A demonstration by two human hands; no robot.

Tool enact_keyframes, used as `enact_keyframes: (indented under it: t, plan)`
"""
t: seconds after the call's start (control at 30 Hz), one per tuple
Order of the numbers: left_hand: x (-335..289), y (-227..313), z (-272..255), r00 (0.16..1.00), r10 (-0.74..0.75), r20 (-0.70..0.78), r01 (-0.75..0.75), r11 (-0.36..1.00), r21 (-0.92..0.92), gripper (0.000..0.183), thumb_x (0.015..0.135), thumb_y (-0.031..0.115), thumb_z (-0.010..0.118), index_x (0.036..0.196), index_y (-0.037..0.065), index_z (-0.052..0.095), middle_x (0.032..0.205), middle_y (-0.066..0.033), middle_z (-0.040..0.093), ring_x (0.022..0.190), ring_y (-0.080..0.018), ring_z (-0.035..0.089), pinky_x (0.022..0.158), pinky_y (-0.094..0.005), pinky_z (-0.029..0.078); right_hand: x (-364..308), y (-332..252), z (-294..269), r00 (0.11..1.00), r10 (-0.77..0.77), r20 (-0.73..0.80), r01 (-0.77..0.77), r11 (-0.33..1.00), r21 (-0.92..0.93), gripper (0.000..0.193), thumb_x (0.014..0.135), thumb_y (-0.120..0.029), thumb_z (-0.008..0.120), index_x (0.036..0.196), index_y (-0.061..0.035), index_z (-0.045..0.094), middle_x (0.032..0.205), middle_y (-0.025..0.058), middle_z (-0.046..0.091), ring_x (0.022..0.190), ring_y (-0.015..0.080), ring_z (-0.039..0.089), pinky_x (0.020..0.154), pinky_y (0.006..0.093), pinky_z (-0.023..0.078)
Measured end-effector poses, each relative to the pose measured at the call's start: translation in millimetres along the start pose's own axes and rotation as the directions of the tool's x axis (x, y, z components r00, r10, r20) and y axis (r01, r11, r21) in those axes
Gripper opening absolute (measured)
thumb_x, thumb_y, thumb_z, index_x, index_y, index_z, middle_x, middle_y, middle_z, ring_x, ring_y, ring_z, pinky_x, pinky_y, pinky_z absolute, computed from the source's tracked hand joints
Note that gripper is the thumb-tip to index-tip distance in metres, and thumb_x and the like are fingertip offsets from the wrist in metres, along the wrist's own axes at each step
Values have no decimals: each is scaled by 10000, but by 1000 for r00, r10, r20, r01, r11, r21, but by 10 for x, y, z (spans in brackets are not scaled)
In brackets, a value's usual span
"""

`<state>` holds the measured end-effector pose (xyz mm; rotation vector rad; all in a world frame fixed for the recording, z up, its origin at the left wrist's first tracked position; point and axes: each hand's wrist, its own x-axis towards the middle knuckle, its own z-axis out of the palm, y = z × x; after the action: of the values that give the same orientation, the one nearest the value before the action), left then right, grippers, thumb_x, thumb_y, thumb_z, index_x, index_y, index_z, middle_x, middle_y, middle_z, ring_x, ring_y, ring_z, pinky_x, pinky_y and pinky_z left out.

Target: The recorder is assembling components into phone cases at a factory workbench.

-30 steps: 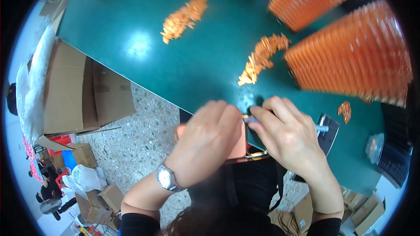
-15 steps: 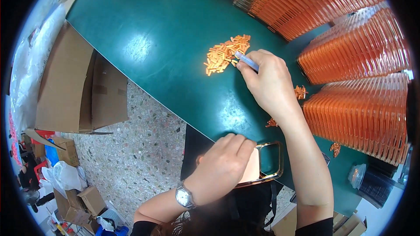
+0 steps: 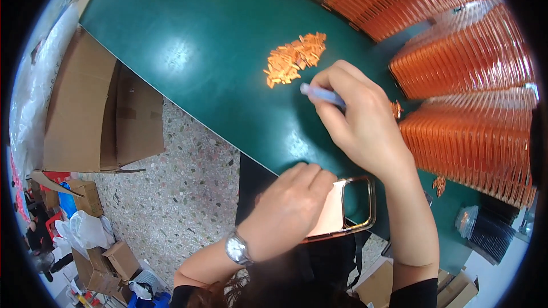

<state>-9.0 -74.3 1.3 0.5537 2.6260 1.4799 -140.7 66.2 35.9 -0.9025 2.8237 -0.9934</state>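
My left hand [image 3: 291, 208], with a wristwatch [image 3: 237, 248] on its wrist, is closed on a phone case [image 3: 329, 215]. The case has a shiny gold rim, a pale peach back and a large camera cut-out through which the green table shows. It is held at the table's near edge, partly covered by my fingers. My right hand [image 3: 362, 120] pinches a pale bluish pen-like stick [image 3: 324, 94] above the table. Its blunt tip is just off the near side of a pile of small orange-copper pieces [image 3: 294, 60]. Whether the tip carries a piece I cannot tell.
Tall rows of stacked orange-tinted clear cases [image 3: 465, 142] line the right side. Smaller heaps of copper pieces [image 3: 438, 185] lie beside them. An open cardboard box [image 3: 80, 108] stands left of the green table [image 3: 217, 80]. Dark stacked trays [image 3: 485, 236] sit at the right.
My right hand has drawn the stick back from the pile, toward me. My left hand still holds the phone case, and the view has shifted slightly.
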Motion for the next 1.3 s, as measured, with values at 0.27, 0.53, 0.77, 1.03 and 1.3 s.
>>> enact_keyframes:
  t: [0.27, 0.53, 0.77, 1.03, 1.3]
  plan:
    - [37, 360, 58, 1000, -27, 7, 25, 975, 221, 224, 931, 76, 688, 1151, 120, 681, 883, -72, 599, 795, -294, 672, 725, -430, 555, -1290, -30, -616, 995, -94, -45, 93, 995, -22, 174, 839, -16, 781, 964, -34, 660, 961, 95, 628, 774, 308, 669, 636, 402, 543]
    - [225, 594, 503, 980, -160, 115, 161, 987, -1, 84, 998, 42, 663, 1031, -35, 654, 976, -182, 739, 863, -313, 740, 775, -387, 589, -1932, 299, -676, 961, -267, -64, 250, 947, -204, 210, 762, -71, 759, 937, -27, 653, 1042, 87, 632, 853, 227, 665, 620, 340, 555]
    - [293, 731, 749, 975, -121, 185, 139, 987, -84, 80, 957, 38, 649, 982, -33, 625, 928, -239, 693, 883, -453, 689, 777, -498, 558, -2116, 426, -645, 945, -315, -83, 263, 888, -377, 133, 719, -137, 696, 792, -77, 601, 909, 42, 546, 773, 161, 575, 550, 287, 503]
    - [296, 668, 813, 981, -123, 153, 136, 987, -80, 103, 970, 64, 663, 961, -30, 623, 910, -234, 688, 847, -458, 674, 744, -510, 543, -2119, 387, -659, 976, -217, -8, 198, 902, -384, 190, 741, -92, 726, 890, -47, 616, 934, 66, 595, 770, 200, 630, 586, 323, 530]
    - [292, 590, 830, 988, -34, 150, 21, 996, 91, 172, 1005, 159, 662, 947, 15, 585, 849, -177, 658, 784, -390, 684, 682, -485, 555, -2049, 350, -749, 986, -69, 153, 118, 935, -334, 207, 808, -43, 752, 992, -16, 661, 885, 79, 603, 768, 244, 659, 617, 373, 543]
